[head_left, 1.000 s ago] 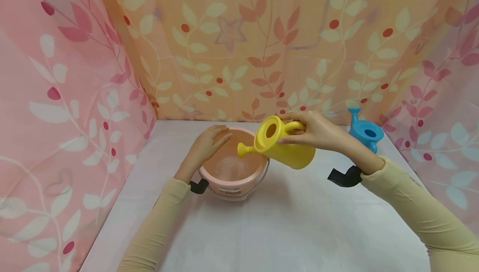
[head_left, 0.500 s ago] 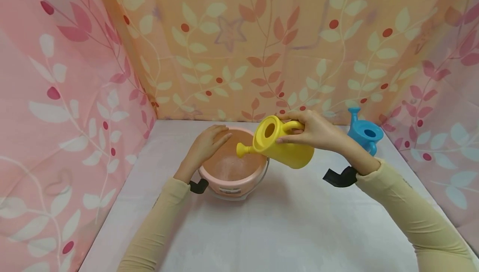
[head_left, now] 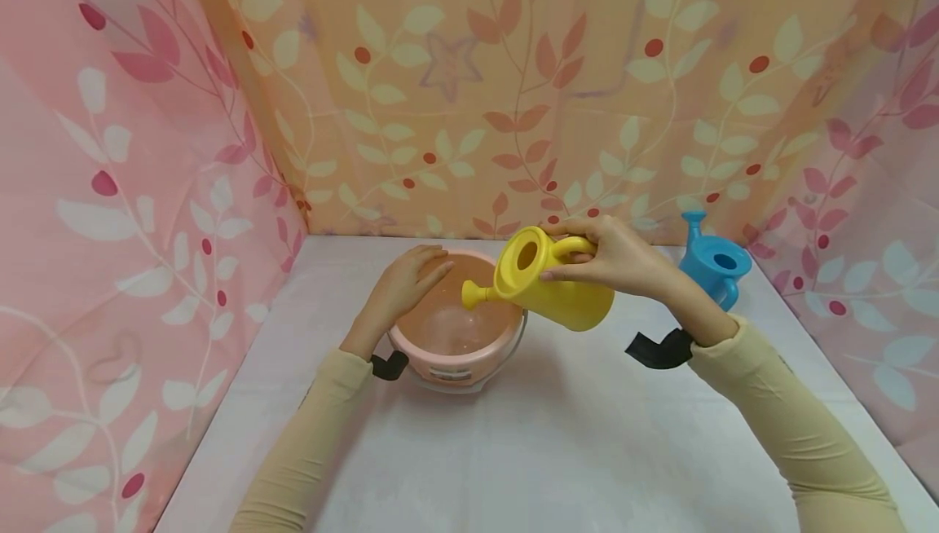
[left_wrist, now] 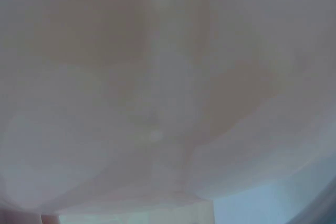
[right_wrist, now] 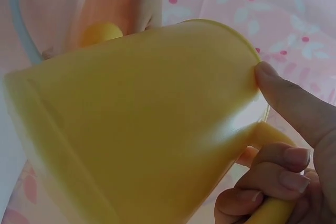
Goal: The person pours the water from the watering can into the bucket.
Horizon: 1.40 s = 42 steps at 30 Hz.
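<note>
A yellow watering can (head_left: 561,292) is tilted left, its round spout head (head_left: 472,294) over the pink bucket (head_left: 451,366). My right hand (head_left: 612,260) holds it by the handle. In the right wrist view, fingers (right_wrist: 278,171) curl around that handle and the thumb presses the can's upper edge. My left hand (head_left: 403,280) rests over the bucket's left rim, fingers nearly straight and thumb over the inside. Shiny spots show inside the bucket; a stream from the spout cannot be made out. The left wrist view is a blurred, pale close surface.
A blue watering can (head_left: 715,264) stands at the back right, beyond my right forearm. Leaf-patterned cloth (head_left: 440,109) walls the pale table (head_left: 572,451) at the back and sides. A handle (head_left: 522,337) hangs along the bucket's side.
The yellow watering can has shifted very slightly left, and my right forearm has swung a little left. Shiny spots inside the bucket vary. My left hand has stayed in place.
</note>
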### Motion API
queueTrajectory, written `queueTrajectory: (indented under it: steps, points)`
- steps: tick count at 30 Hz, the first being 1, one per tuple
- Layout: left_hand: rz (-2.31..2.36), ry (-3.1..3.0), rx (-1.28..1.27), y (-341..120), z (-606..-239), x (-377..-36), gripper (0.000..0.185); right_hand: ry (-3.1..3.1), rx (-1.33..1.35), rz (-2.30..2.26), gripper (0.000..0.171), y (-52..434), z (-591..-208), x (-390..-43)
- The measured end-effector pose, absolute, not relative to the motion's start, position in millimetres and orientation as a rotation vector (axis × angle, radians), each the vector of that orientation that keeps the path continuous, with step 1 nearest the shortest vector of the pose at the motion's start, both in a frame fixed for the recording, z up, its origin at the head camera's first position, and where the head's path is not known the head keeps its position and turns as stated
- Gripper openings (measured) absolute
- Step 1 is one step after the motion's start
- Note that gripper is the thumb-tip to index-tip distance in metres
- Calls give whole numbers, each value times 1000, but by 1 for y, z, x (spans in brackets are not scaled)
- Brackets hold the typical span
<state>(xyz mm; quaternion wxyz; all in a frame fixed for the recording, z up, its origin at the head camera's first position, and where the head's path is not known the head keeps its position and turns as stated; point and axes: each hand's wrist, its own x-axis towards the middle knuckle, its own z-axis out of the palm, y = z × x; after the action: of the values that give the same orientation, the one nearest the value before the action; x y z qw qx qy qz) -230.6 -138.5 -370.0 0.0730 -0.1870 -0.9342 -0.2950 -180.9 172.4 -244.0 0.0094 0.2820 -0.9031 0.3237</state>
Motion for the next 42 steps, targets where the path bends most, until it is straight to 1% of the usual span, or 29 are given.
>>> queueTrajectory:
  steps: [9,14,23,29,33,38,42]
  points:
    - [-884,-2804,-575,-138,-370,-231,53,-2795,866,1093,62,173,-245,-180]
    - [-880,-2803,-582,-138,-370,-231,60,-2768,853,1133,59,173,-247,-181]
    - [-876,-2792,-588,-139,-368,-231,59,-2750,816,1172,53,176,-249,-183]
    - [-895,-2781,-595,-140,-368,-231,50,-2703,884,1198,37,181,-250,-184]
    - [-894,-2780,-591,-140,-367,-230,53,-2685,912,1198,29,185,-251,-185]
    - [-891,-2786,-586,-139,-367,-230,57,-2664,927,1236,27,188,-253,-184]
    - [-897,-2796,-581,-138,-368,-230,53,-2625,923,1270,29,189,-255,-183]
